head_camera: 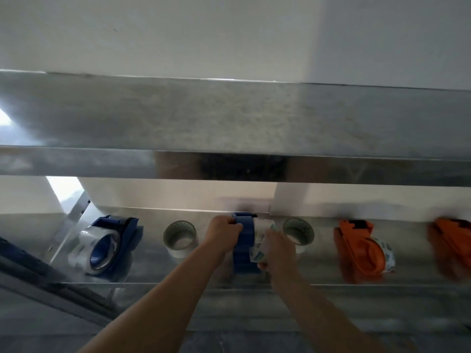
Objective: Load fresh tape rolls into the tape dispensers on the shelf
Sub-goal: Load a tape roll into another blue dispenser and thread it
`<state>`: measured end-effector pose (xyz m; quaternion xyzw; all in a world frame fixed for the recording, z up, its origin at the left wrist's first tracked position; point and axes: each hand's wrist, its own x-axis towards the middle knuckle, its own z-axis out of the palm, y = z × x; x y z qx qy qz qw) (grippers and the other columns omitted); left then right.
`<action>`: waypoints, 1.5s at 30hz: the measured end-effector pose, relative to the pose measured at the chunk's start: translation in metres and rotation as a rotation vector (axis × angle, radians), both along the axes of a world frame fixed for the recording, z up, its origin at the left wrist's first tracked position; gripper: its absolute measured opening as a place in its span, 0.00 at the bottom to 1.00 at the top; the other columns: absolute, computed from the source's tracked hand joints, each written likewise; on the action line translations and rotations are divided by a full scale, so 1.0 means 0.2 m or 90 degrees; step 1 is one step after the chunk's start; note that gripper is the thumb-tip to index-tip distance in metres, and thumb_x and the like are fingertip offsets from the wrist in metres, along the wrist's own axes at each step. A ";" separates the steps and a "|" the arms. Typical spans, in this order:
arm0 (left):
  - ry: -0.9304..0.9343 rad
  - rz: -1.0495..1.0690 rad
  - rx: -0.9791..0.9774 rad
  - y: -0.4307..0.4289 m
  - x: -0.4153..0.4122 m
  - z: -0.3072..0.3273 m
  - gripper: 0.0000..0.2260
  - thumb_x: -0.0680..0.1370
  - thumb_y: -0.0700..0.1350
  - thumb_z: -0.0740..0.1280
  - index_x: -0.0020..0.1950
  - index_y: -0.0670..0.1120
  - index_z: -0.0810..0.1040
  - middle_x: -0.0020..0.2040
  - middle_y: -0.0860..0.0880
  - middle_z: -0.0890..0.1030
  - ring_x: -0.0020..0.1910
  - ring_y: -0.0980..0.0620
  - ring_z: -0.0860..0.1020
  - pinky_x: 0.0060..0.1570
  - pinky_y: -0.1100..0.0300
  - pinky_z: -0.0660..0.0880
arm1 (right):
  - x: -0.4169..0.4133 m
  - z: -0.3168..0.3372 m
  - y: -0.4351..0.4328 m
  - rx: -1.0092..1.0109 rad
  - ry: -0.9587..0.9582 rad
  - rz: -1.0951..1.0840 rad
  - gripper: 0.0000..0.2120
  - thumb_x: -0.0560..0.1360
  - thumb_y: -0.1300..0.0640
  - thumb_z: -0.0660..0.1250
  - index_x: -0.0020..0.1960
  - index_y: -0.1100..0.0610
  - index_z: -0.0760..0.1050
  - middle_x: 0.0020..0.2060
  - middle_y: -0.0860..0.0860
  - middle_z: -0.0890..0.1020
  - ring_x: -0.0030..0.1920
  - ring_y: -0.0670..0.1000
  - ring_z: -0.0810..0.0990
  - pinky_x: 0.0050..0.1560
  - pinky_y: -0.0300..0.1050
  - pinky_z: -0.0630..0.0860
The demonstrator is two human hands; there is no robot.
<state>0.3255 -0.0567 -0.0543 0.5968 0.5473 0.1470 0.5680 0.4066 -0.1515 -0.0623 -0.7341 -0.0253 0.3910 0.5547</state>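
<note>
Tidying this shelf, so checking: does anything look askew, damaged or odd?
Nothing stands out. The left hand grips the middle blue plastic tape dispenser, the right hand holds a printed clear tape roll against it; no damage shows.

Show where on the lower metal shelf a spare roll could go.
Widest bare patch: between the orange plastic tape dispenser and the blurred orange dispenser at the right edge. A narrower strip separates the first from the loose clear tape roll beside it. The middle is crowded: the left hand grips the blue plastic dispenser, the right hand its printed tape roll.
</note>
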 end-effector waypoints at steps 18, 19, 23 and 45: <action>-0.103 0.056 -0.120 -0.03 0.01 -0.01 0.09 0.80 0.43 0.63 0.46 0.39 0.79 0.43 0.39 0.81 0.44 0.42 0.81 0.46 0.52 0.78 | -0.05 -0.03 0.11 0.078 -0.033 0.110 0.10 0.82 0.44 0.56 0.52 0.47 0.73 0.52 0.55 0.80 0.51 0.55 0.80 0.41 0.44 0.75; -0.108 0.057 -0.114 -0.03 0.02 -0.02 0.09 0.79 0.43 0.64 0.43 0.40 0.79 0.41 0.41 0.81 0.42 0.44 0.81 0.45 0.52 0.79 | -0.06 -0.02 0.11 0.095 -0.007 0.120 0.13 0.82 0.44 0.55 0.56 0.49 0.74 0.54 0.55 0.81 0.52 0.53 0.80 0.40 0.41 0.74; -0.144 0.063 -0.121 -0.06 0.00 -0.04 0.04 0.77 0.39 0.66 0.49 0.40 0.80 0.42 0.43 0.83 0.42 0.48 0.82 0.37 0.58 0.79 | -0.07 -0.05 0.12 0.122 0.010 0.182 0.21 0.82 0.40 0.53 0.64 0.51 0.74 0.57 0.53 0.82 0.53 0.49 0.81 0.43 0.37 0.76; -0.094 -0.077 -0.068 -0.12 -0.05 -0.13 0.11 0.71 0.34 0.73 0.46 0.48 0.79 0.47 0.44 0.84 0.49 0.48 0.83 0.55 0.49 0.80 | -0.03 -0.19 0.08 0.054 -0.025 0.149 0.18 0.77 0.42 0.59 0.59 0.51 0.76 0.50 0.52 0.84 0.52 0.52 0.83 0.58 0.57 0.79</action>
